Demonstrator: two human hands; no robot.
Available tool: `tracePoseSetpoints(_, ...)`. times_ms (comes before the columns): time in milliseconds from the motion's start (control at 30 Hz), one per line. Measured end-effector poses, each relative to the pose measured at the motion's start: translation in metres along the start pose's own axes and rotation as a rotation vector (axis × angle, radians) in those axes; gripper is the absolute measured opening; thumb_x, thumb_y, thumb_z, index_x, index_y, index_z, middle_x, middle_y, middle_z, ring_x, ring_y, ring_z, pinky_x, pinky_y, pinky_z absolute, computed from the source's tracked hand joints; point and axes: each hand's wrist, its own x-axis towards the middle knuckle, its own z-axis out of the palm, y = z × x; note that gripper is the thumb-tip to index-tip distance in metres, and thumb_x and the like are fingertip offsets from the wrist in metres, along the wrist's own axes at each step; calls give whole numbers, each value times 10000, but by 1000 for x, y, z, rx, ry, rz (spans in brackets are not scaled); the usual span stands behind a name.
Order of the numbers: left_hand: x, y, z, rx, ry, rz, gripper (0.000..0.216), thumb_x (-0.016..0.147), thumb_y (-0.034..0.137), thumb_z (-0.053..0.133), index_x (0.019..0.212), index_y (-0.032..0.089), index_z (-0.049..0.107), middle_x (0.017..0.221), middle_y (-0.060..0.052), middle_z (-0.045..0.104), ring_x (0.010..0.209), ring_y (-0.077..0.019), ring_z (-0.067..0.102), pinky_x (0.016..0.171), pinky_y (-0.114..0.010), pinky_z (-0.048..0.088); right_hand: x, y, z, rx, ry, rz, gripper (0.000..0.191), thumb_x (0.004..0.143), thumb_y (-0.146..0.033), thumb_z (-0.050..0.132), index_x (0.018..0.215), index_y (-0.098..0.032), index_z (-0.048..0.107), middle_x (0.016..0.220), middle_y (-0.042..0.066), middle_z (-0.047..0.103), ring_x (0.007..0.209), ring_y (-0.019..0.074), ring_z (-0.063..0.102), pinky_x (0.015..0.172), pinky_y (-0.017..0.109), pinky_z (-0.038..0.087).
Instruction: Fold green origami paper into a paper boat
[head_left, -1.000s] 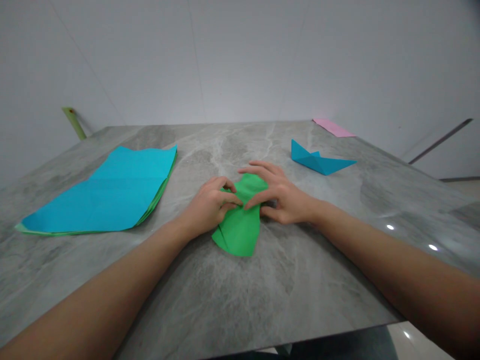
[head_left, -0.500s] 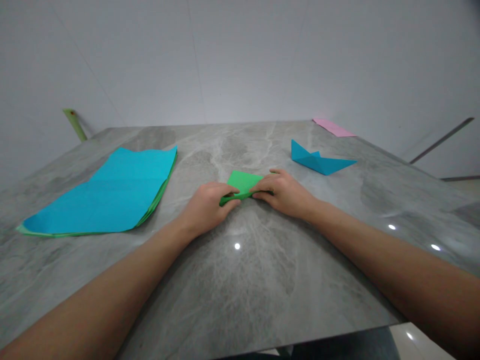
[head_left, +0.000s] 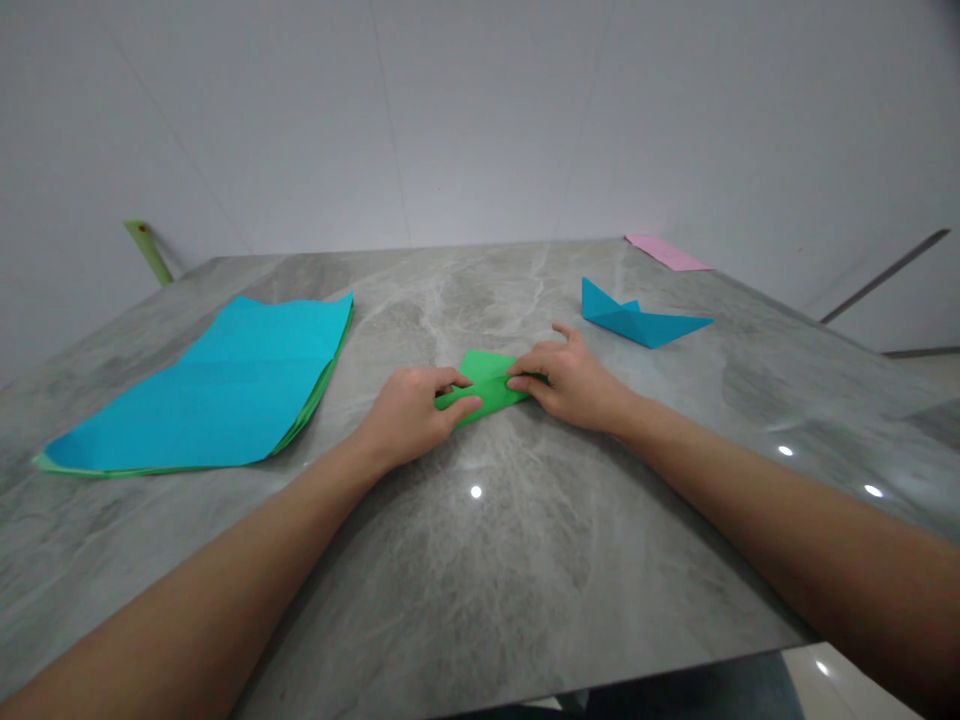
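A small folded piece of green paper (head_left: 491, 390) lies on the grey marble table between my two hands. My left hand (head_left: 411, 412) grips its left end, thumb in front and fingers behind. At the right end, my right hand (head_left: 574, 382) pinches the paper between thumb and fingers, with one finger raised. A crease runs across the paper, and a flap shows toward me below it. Both outer ends of the paper are hidden under my fingers. Just beyond my right hand sits a folded blue paper boat (head_left: 637, 322).
On the left lies a stack of blue and green paper sheets (head_left: 217, 390), blue on top, edges curling. A pink sheet (head_left: 666, 252) rests at the table's far right edge. The marble table (head_left: 480, 600) meets a pale wall (head_left: 480, 120) behind.
The near edge of the green paper has opened out toward me, showing a flat flap. My right hand has shifted slightly and one finger has lifted.
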Motion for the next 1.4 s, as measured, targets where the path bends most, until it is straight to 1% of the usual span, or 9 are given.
tracePoseSetpoints(233,-1,8,-5,22,-154,70,282,815,361,601,595,189,563,551,36,513,544,-119,457,531,-249,300,1,1,-2,114,-76,-27,148,896,-280,598,819,-207,701,748,3,718,740,177,648,1081,531,224)
tracePoseSetpoints(400,0,6,-6,30,-193,65,318,808,313,599,541,195,471,497,54,397,505,-114,398,515,-258,260,4,13,2,146,-30,19,157,860,-307,644,753,-200,687,751,19,710,761,190,621,964,447,331)
tracePoseSetpoints(567,-1,9,-8,64,-226,48,314,793,288,644,551,198,465,500,62,402,497,-115,406,532,-268,270,7,19,10,216,3,48,167,858,-310,652,748,-186,678,756,35,678,776,192,605,796,342,404)
tracePoseSetpoints(767,-1,7,-11,40,-219,0,171,757,333,699,777,206,587,512,75,477,462,-120,434,496,-249,284,8,19,13,260,-9,95,156,850,-295,670,766,-164,689,777,47,674,767,192,603,744,316,413)
tracePoseSetpoints(900,-4,5,-9,26,-225,20,218,761,328,706,916,209,608,529,72,528,474,-144,515,514,-249,351,8,19,13,253,-22,109,156,855,-299,670,774,-167,688,783,42,681,773,184,606,750,309,414)
tracePoseSetpoints(1033,-6,7,-11,88,-258,14,451,787,349,702,1194,205,574,777,-22,693,710,-226,672,651,-300,467,9,19,13,233,-24,124,139,843,-297,685,772,-177,682,779,34,681,760,178,602,738,305,414)
tracePoseSetpoints(1167,-4,8,-23,167,-370,-39,667,820,383,695,1425,216,471,1033,-98,728,1011,-293,675,840,-366,485,10,20,14,235,-31,129,125,838,-293,701,779,-186,674,790,31,681,771,183,607,739,306,418)
tracePoseSetpoints(1267,-1,4,-32,165,-443,3,537,846,344,677,1368,260,580,1007,-62,741,890,-242,687,820,-335,474,10,21,14,243,-30,117,114,842,-282,699,783,-189,670,805,31,687,787,188,613,755,312,421)
tracePoseSetpoints(1400,0,2,-31,221,-424,107,337,940,319,539,1227,276,711,788,-41,746,730,-202,644,751,-322,451,10,21,14,234,-37,110,112,844,-278,701,783,-191,666,804,30,679,788,192,610,775,329,424)
